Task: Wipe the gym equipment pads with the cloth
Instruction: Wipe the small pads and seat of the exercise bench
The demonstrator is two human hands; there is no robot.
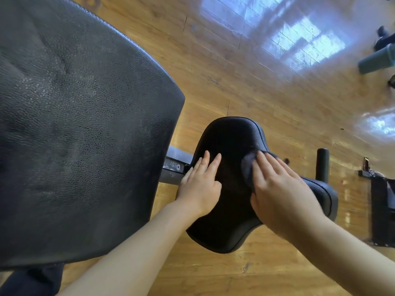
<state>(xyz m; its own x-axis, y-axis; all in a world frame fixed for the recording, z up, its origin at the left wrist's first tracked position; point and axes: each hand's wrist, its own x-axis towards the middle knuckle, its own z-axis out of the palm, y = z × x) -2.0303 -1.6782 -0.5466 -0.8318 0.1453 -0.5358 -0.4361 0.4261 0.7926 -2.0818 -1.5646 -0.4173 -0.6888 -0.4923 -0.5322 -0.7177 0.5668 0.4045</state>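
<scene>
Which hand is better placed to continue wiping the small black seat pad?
The right hand: its straight fingers already press the dark cloth on the seat pad. The left hand lies bare on it.

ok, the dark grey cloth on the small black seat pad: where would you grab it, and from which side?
Probably the bunched fold of the dark grey cloth that sticks out past the right hand, coming from above on the side toward the left hand. That fold stands raised off the small black seat pad, so fingers could pinch it. The rest is pressed flat under the right hand's straight fingers.
</scene>
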